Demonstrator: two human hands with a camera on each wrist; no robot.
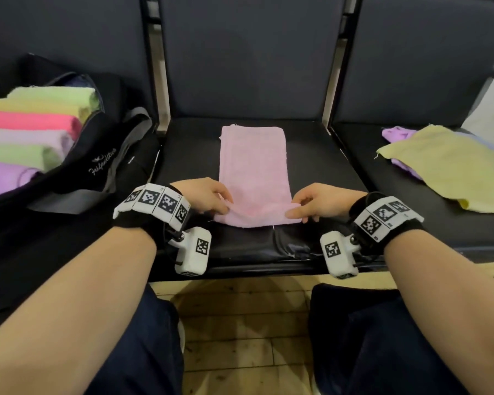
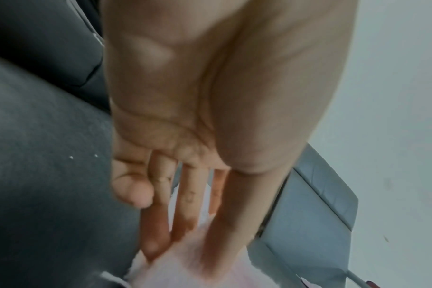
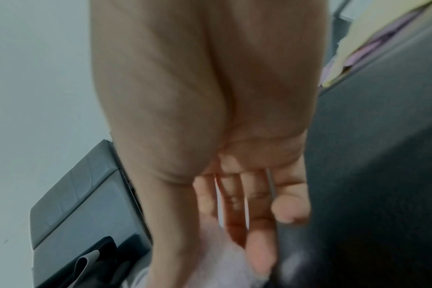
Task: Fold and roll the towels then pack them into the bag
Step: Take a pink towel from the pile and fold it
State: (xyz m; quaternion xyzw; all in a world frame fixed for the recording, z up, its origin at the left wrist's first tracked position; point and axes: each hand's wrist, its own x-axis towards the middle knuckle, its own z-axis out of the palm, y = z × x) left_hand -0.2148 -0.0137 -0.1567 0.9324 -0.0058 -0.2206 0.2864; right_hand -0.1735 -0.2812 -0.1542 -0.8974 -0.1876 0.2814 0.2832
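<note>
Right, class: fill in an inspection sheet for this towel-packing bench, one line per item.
Surface: dark padded bench seat.
Job's things: pink towel folded long, near end turned up; black bag open, rolled towels inside.
Clutter: loose yellow and purple towels on the next seat.
Grippers: left hand and right hand pinch the near end.
Cables: nothing seen.
Surroundings: wooden floor.
</note>
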